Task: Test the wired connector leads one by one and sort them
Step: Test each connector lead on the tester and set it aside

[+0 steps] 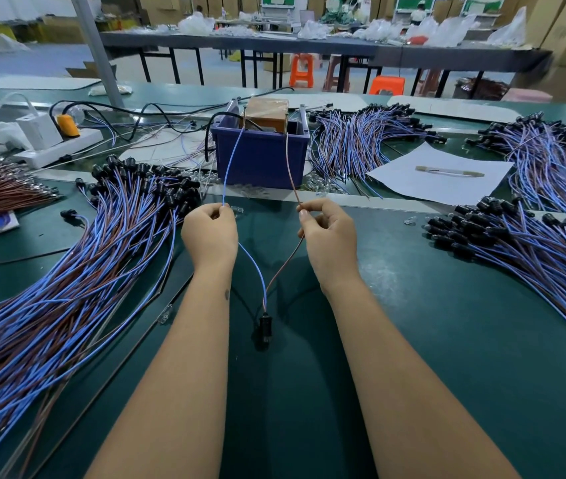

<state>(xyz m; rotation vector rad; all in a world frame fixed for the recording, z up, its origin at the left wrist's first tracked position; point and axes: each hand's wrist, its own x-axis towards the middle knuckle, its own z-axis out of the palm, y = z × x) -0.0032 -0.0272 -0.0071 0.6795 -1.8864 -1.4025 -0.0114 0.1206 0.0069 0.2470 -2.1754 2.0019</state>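
Over mat centre, your left hand point(209, 233) pinches blue wire point(231, 167), right hand point(326, 233) pinches brown wire point(290, 160); ends reach tester point(267, 114) w/ connector point(265, 328) dangling.

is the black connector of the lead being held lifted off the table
No, the black connector lies on the green table between the forearms while the left hand and right hand pinch its wires.

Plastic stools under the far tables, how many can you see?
4: an orange stool on the left, a pink stool beside it, a second orange stool lower down, and a pale pink stool far right. Table legs may hide others.
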